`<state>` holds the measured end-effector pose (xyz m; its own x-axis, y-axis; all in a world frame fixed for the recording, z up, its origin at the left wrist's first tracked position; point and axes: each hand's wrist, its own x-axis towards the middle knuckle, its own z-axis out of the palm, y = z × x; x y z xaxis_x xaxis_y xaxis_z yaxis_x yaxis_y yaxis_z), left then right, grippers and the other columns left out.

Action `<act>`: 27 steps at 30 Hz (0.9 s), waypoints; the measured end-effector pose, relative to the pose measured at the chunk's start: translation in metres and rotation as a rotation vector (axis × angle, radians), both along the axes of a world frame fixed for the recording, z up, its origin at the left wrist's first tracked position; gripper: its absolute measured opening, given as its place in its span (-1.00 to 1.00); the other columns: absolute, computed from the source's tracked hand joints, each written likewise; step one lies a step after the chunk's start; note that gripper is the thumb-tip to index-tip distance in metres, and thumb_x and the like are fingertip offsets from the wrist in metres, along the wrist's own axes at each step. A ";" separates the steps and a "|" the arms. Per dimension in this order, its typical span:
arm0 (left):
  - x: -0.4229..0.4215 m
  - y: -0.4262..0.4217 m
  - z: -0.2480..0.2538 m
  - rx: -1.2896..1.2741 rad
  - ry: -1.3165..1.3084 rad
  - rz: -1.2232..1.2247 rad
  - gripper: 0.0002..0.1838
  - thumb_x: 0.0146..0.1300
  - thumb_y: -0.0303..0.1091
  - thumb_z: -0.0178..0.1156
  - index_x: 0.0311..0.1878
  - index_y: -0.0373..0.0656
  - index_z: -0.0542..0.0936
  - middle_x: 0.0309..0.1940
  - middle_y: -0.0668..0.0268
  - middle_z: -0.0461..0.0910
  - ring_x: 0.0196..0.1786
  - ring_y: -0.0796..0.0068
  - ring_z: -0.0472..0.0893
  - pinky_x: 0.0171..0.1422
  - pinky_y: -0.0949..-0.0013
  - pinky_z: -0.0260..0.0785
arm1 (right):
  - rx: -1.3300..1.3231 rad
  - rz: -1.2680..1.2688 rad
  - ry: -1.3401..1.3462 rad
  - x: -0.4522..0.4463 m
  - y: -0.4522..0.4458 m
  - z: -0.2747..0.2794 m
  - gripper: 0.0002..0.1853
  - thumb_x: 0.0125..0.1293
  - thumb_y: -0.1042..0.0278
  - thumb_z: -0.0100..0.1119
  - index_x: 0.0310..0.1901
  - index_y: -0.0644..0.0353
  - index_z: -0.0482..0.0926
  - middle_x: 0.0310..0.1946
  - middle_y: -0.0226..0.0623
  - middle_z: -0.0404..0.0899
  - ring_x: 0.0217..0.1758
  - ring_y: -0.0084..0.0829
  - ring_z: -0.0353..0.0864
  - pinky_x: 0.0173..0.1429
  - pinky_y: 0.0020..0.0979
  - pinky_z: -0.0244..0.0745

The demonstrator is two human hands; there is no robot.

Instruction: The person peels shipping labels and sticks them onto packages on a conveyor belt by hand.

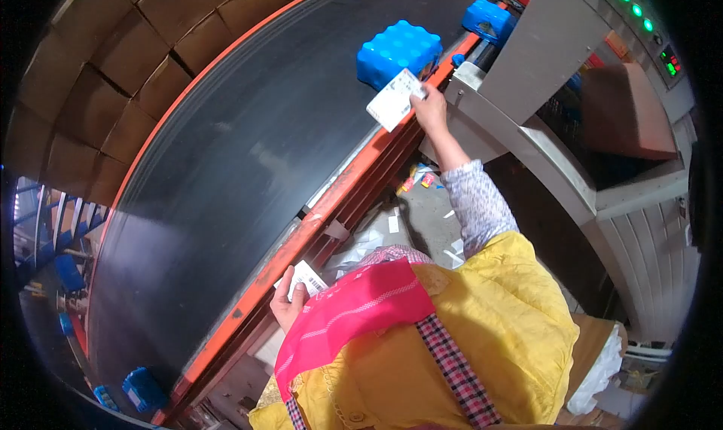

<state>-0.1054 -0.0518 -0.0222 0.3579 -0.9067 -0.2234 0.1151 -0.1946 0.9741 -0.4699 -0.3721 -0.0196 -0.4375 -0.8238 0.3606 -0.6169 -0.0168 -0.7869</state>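
Right hand [431,110] pinches white printed label [392,105] above near edge of conveyor belt [226,166]; label overlaps nearer blue pack [398,52] in view, contact cannot be told. Judged stage: label out in hand, unreleased; no label visible on pack's top. Farther blue pack [488,21] sits at belt's far end. My right arm reaches forward, palm down. My left hand [288,302], low beside belt, clamps barcoded label [307,278], thumb on face.
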 end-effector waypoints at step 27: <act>0.015 -0.001 0.017 0.029 0.046 0.043 -0.54 0.24 -0.60 0.08 0.24 -0.28 0.42 -0.56 0.52 0.41 -0.55 0.79 0.30 -0.48 0.62 0.15 | 0.215 0.820 0.762 0.186 -0.005 -0.005 -0.14 0.32 -0.21 -0.11 0.36 0.44 0.04 0.42 0.13 -0.06 0.51 0.01 -0.15 0.50 -0.08 -0.15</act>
